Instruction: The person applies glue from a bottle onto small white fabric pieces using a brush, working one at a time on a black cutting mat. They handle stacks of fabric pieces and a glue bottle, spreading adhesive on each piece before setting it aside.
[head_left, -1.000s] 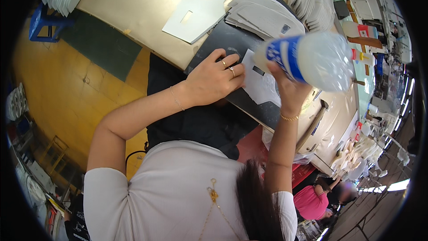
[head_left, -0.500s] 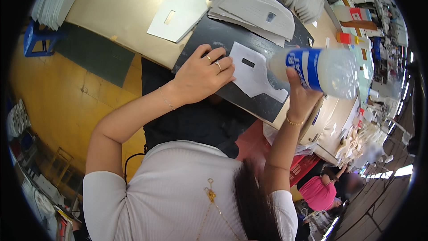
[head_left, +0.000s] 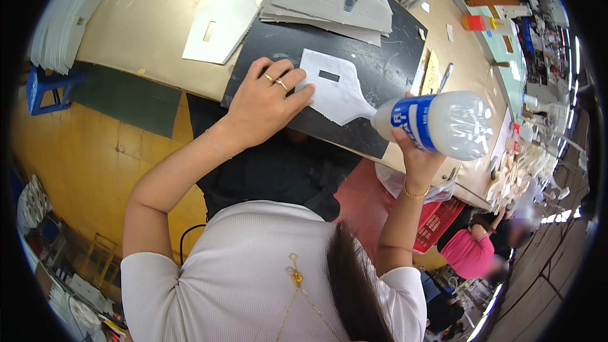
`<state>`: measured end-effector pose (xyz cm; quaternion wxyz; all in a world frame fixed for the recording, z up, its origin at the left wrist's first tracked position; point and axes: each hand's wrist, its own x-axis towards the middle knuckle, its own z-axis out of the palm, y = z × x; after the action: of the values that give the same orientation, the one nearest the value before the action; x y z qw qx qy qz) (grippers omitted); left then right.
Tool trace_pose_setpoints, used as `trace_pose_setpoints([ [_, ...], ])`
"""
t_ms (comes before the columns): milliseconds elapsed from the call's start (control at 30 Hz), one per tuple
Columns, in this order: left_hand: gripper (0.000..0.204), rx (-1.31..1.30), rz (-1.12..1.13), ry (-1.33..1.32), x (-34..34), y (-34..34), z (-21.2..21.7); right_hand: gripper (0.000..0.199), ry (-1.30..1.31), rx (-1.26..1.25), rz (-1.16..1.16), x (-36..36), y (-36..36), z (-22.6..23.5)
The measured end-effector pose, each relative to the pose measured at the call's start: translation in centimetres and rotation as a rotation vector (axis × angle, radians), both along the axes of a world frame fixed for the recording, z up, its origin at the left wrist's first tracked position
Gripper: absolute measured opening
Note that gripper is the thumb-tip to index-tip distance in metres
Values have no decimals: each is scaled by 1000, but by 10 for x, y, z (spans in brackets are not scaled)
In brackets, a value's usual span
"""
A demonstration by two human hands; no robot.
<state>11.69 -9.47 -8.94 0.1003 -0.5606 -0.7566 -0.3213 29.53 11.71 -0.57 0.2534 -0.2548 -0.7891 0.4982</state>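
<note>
1. At the far left, a fanned stack of grey card pieces [head_left: 66, 22] is lying at the table's edge, well apart from my hands and out of the working area. A blue stool [head_left: 47, 85] is standing below it on the yellow floor.

2. A single pale card with a slot [head_left: 221, 22] is lying on the tan table [head_left: 145, 38], just left of the black mat [head_left: 373, 82].

3. I am resting my left hand [head_left: 266, 104] palm down on the near left part of the black mat. My fingers [head_left: 288, 85], two of them ringed, are lying flat and close together, gripping nothing. Their tips are pressing on the left edge of the white cut-out card [head_left: 335, 88], which I judge is keeping it from sliding.

4. That white card is lying flat on the mat, its narrow tail pointing right toward the bottle's neck.

5. Behind it, a heap of grey card pieces [head_left: 329, 0] is sitting on the mat's far side, near but not touching my fingers.

6. I am holding a clear plastic bottle with a blue label [head_left: 440, 123] in my right hand [head_left: 421, 161], tipped on its side above the mat's right edge, cap end toward the white card. My fingers are curling round its underside from below, clamped on it; most of them are hidden behind the bottle.
</note>
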Motion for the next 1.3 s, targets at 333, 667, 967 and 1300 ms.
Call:
trace_pose_setpoints([
  [333, 30, -15, -161, -13, 34, 16, 4, 50, -151, 540, 161, -23, -3, -18],
  [667, 47, -114, -168, 24, 35, 12, 3, 55, -1, 211, -187, 23, 10, -11],
  [967, 49, -122, -153, 18, 37, 12, 2, 55, -75, 392, -214, 49, 35, -18],
  [1300, 46, -106, -147, 58, 36, 14, 1, 65, 46, 379, -228, 36, 21, -36],
])
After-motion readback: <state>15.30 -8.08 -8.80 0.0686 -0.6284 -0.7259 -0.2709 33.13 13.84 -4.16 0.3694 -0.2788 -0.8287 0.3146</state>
